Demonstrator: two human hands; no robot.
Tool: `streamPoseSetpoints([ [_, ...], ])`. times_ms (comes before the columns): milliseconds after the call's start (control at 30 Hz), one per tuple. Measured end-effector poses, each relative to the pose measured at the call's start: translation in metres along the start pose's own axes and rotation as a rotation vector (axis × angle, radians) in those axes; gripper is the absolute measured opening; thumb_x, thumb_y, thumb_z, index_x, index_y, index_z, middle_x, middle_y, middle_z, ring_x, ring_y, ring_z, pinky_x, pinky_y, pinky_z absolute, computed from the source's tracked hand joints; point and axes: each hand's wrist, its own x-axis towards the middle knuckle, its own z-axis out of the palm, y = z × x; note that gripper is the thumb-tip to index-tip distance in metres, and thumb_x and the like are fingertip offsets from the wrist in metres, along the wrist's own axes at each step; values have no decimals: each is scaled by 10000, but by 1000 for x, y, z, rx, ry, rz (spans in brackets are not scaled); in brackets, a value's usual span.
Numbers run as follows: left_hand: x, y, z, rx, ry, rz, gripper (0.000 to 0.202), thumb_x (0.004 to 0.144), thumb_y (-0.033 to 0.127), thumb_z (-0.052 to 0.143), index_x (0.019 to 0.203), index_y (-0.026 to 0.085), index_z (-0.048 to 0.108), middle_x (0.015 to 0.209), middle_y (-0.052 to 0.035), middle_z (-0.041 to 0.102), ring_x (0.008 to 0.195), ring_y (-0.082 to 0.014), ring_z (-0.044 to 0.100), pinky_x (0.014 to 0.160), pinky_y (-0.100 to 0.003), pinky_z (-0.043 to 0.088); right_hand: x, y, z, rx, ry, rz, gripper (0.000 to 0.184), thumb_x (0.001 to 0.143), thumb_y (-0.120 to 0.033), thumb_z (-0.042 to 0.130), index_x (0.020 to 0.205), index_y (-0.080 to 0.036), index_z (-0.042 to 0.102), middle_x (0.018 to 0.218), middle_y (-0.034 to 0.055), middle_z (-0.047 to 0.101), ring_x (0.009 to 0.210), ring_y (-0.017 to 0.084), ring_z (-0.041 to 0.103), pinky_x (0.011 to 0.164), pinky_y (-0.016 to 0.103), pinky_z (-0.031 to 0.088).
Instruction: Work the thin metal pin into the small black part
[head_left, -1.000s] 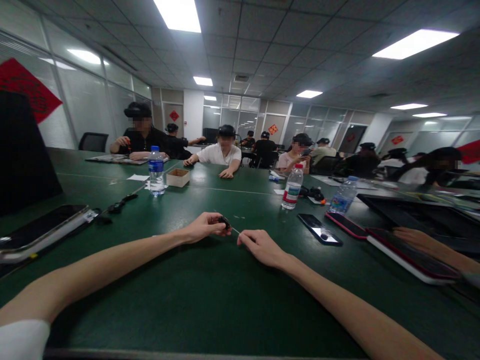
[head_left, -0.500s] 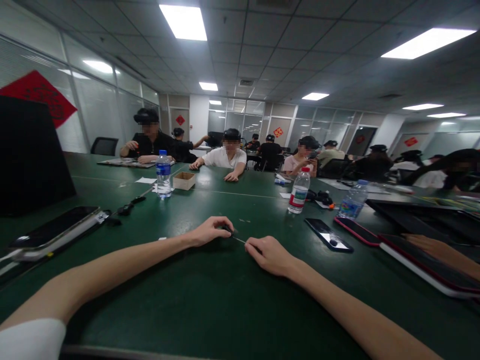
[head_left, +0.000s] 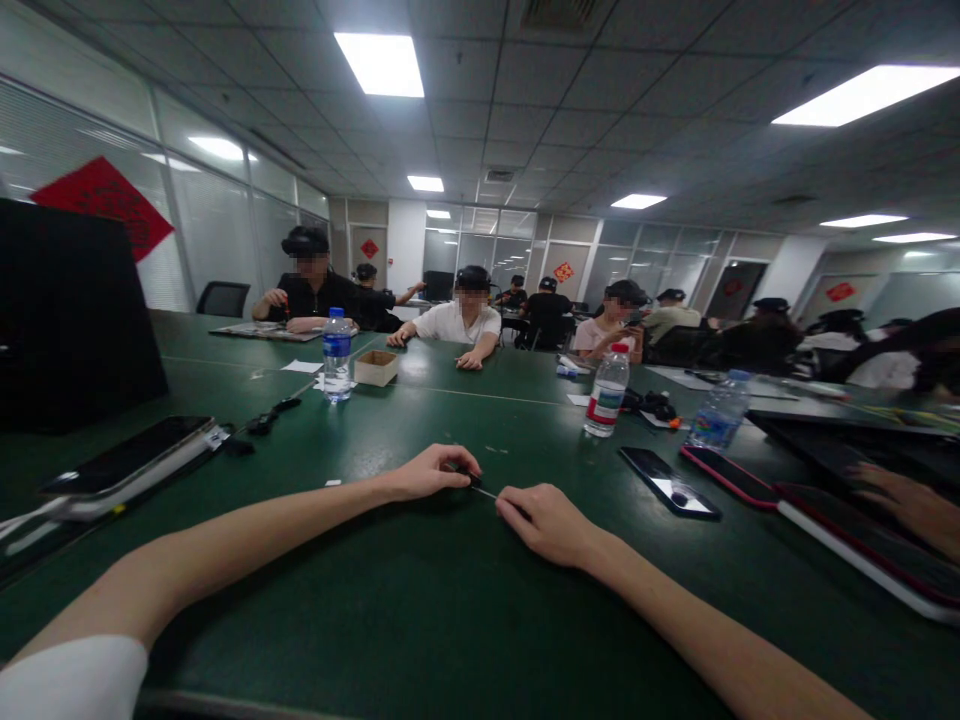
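Over the dark green table [head_left: 420, 620], a thin metallic rod with a dark handle [head_left: 486, 492] spans the gap between my two hands; it resembles a small screwdriver, but too little shows to be sure. The dark end sits in my left hand [head_left: 431, 473], whose fingers are closed round it and hide most of it. My right hand [head_left: 541, 522] is closed, pinching the rod's other end between thumb and forefinger, so its tip is hidden.
Right of my hands lie a phone [head_left: 669, 482] and a red-edged phone [head_left: 727, 476], near bottles [head_left: 607, 392]. A co-worker's hand [head_left: 911, 505] is at far right. Ahead stand a blue-capped bottle [head_left: 337, 355] and small open box [head_left: 376, 368]; a phone [head_left: 135, 455] lies left.
The view has shifted slightly, so the scene sits lower and further right. Both my hands keep their hold on the rod. The co-worker's hand at far right has moved slightly.
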Motion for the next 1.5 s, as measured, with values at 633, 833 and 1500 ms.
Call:
streamPoseSetpoints([
  [633,-5,1,13,537,-53,231,208,824,168,570,1032,164,568,1018,-61,620,914,-173,579,846,-298,458,-1,-3,-2,-19,-4,-13,382,987,-394,328,900,-190,639,764,28,647,653,137,576,668,250,403],
  [833,-6,1,15,609,-58,214,244,823,267,624,1038,180,548,1011,-53,608,908,-180,573,812,-291,448,-2,-4,-3,-18,-21,-5,367,983,-389,342,917,-191,644,782,35,655,669,143,582,673,252,404],
  [1500,-9,-6,18,671,76,246,214,715,83,581,892,179,509,941,-26,539,858,-156,509,732,-245,412,-2,-6,-3,-39,-14,-16,366,985,-383,345,900,-182,639,775,33,654,657,132,579,666,243,398],
])
